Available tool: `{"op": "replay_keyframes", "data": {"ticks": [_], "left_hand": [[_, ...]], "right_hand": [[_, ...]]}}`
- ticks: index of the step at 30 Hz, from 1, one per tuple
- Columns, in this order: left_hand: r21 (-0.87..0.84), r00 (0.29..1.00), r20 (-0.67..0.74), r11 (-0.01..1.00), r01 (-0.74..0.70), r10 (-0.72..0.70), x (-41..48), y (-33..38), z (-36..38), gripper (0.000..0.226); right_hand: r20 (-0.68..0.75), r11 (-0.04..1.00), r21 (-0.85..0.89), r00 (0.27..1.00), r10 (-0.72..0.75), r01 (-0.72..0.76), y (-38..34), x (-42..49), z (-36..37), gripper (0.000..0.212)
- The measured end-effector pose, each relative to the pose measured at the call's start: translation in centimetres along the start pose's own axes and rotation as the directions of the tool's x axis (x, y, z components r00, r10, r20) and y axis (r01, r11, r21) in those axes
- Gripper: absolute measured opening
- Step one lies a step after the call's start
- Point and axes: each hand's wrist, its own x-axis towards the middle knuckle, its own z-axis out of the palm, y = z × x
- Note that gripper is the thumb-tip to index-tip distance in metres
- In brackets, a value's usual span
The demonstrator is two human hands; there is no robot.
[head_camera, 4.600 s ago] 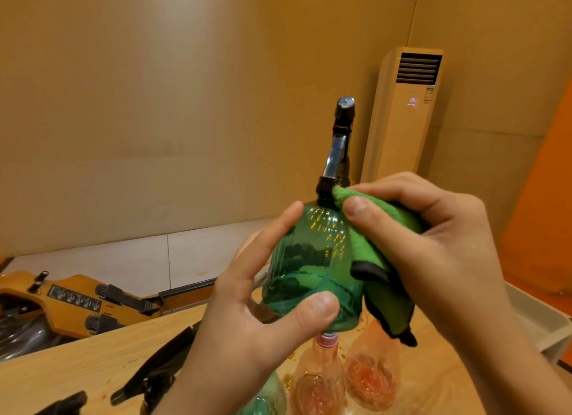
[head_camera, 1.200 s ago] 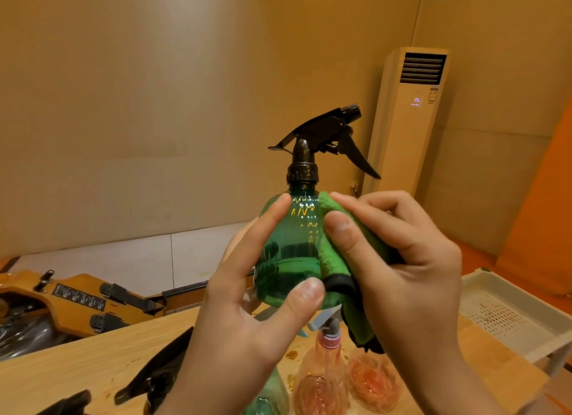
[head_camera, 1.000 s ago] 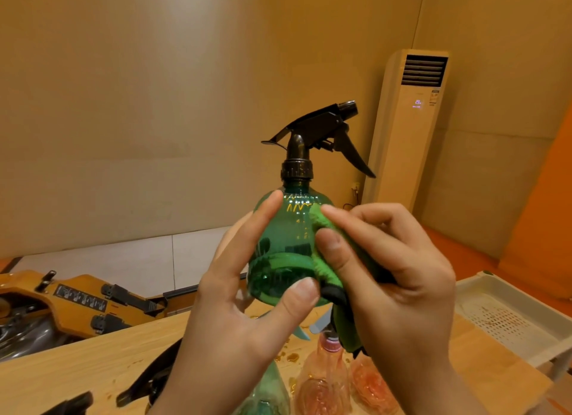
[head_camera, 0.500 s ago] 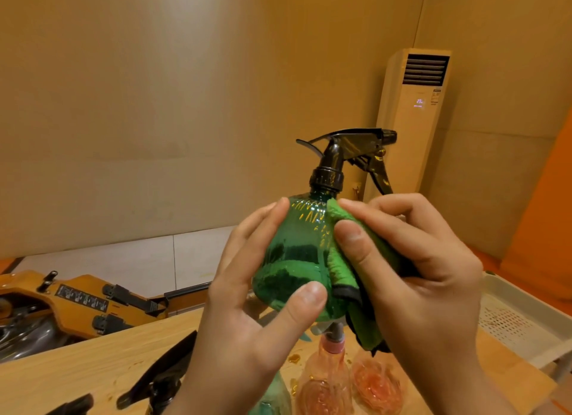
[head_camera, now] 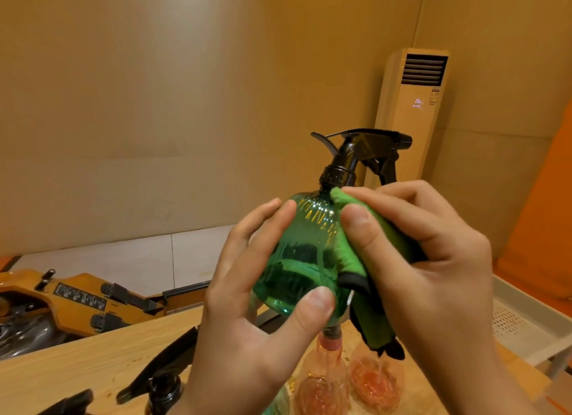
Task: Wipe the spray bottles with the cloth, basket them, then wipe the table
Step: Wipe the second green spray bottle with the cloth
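Cloth (head_camera: 346, 253) against bottle (head_camera: 297, 260) before "23" display (head_camera: 417, 101)

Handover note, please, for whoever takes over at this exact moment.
Left hand grips the green spray bottle, held up above the table. Right hand presses the green cloth against its side. Two pink bottles sit on the table below; the white basket is at the right, no bottle in the part visible. Done: wiping under way. Left: finish wiping bottles, basket them, wipe table.
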Motion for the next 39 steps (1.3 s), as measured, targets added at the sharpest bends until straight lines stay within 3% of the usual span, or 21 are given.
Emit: {"op": "replay_keyframes", "data": {"ticks": [3, 7, 12, 16, 20, 24, 28, 32, 36, 39], "left_hand": [[-0.02, 1.0, -0.007, 1.0, 0.006, -0.006, 0.1, -0.1, -0.3, 0.067], [-0.011, 1.0, 0.003, 1.0, 0.029, -0.029, 0.0, -0.1, -0.1, 0.071], [-0.073, 0.999, -0.013, 0.996, 0.048, -0.049, 0.1, -0.1, -0.4, 0.069], [-0.045, 0.997, 0.0, 0.996, 0.082, -0.082, -0.2, -0.1, -0.1, 0.072], [-0.055, 0.991, -0.01, 0.99, 0.13, -0.131, -0.4, -0.2, -0.5, 0.073], [-0.042, 0.993, -0.001, 0.992, 0.119, -0.119, -0.4, -0.2, -0.1, 0.074], [-0.064, 0.99, -0.002, 0.988, 0.139, -0.139, -0.4, -0.3, -0.3, 0.072], [-0.072, 0.991, -0.015, 0.988, 0.134, -0.135, -0.5, -0.3, 0.1, 0.072], [-0.149, 0.99, -0.018, 0.98, 0.135, -0.139, -0.4, -0.3, -0.1, 0.073], [-0.196, 0.989, 0.042, 0.969, 0.149, -0.143, -0.1, -0.5, -0.2, 0.076]], "right_hand": [[0.063, 0.997, -0.045, 0.996, -0.064, 0.067, -0.5, -0.4, 0.2, 0.024], [-0.018, 0.997, 0.068, 0.999, 0.029, -0.028, 0.5, 0.2, 0.1, 0.018], [0.071, 0.99, -0.035, 0.988, -0.135, 0.138, 0.1, -0.8, 0.4, 0.022], [-0.07, 0.995, 0.102, 0.997, 0.009, -0.001, 1.0, -0.4, 0.4, 0.019], [0.029, 0.989, -0.029, 0.989, -0.147, 0.148, 0.6, -1.3, 0.6, 0.022], [-0.08, 0.997, 0.071, 0.997, -0.019, 0.025, 1.4, -0.7, 0.2, 0.02], [0.046, 0.982, -0.058, 0.983, -0.18, 0.182, 0.9, -1.4, 0.4, 0.022], [-0.101, 0.995, 0.101, 0.995, 0.017, -0.007, 1.5, -0.9, 0.4, 0.018], [-0.098, 0.997, 0.075, 0.995, -0.027, 0.034, 1.0, -1.5, 1.1, 0.019], [-0.124, 0.987, 0.157, 0.991, 0.053, -0.034, 1.3, -1.4, 1.0, 0.017]]}}
